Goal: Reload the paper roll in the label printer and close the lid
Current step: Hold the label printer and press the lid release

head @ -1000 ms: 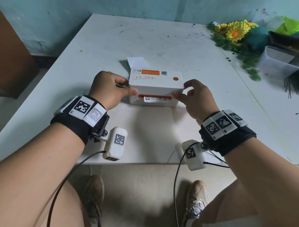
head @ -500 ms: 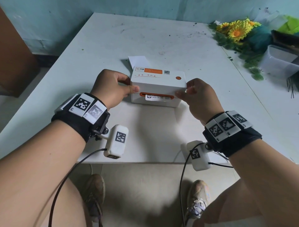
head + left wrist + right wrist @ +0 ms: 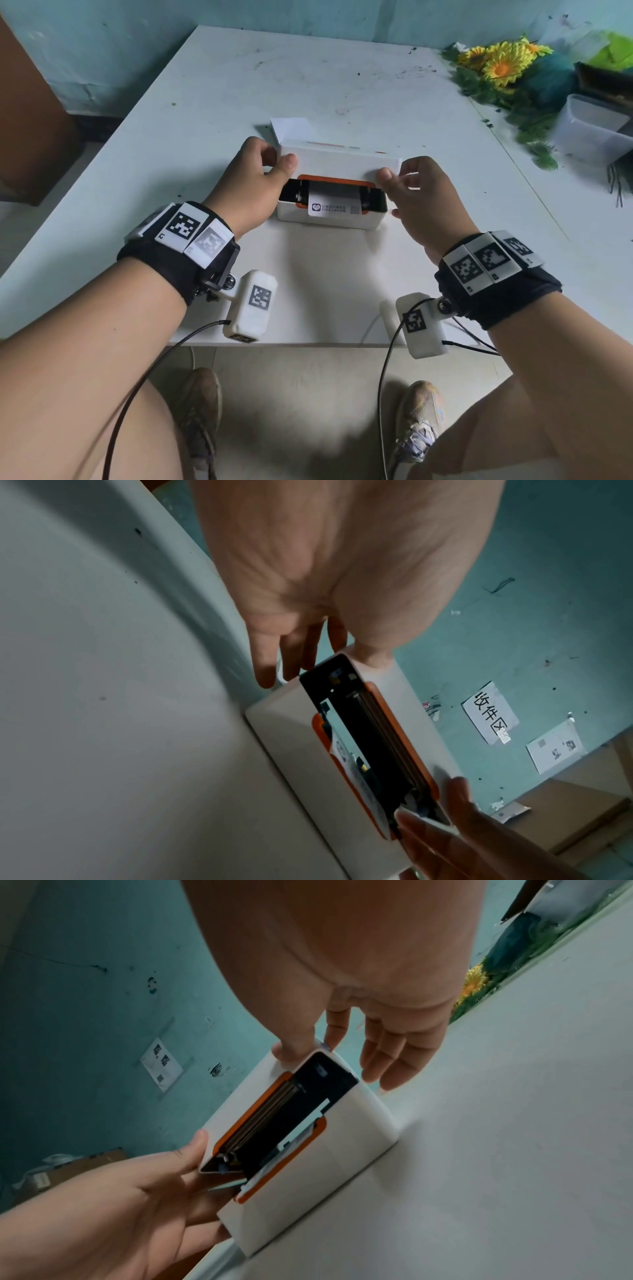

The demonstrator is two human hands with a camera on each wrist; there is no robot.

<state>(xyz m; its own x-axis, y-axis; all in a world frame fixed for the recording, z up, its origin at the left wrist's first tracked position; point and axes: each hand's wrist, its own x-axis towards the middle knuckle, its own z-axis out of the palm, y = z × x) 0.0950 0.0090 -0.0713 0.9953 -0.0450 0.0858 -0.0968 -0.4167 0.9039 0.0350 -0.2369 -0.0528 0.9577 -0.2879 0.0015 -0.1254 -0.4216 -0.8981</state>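
A white label printer (image 3: pixel 329 222) with orange trim sits on the table (image 3: pixel 171 144) in front of me. Its lid (image 3: pixel 342 159) is raised at the front, showing the black inside and a white label strip (image 3: pixel 334 205) in the slot. My left hand (image 3: pixel 253 178) pinches the lid's left corner, thumb on the front. My right hand (image 3: pixel 421 195) pinches the right corner the same way. In the left wrist view the left hand (image 3: pixel 325 588) has its thumb on the lid (image 3: pixel 418 710). In the right wrist view the right hand (image 3: pixel 359 974) grips the lid (image 3: pixel 240 1102) by thumb and forefinger, other fingers straight.
A white paper sheet (image 3: pixel 291 128) lies just behind the printer. Artificial sunflowers (image 3: pixel 503 65) and a clear plastic tub (image 3: pixel 592 133) crowd the table's far right. The near table edge (image 3: pixel 308 341) lies close below my wrists.
The lid was down on the printer in both earlier frames; now both hands have lifted its front edge, and the black inside and label strip show.
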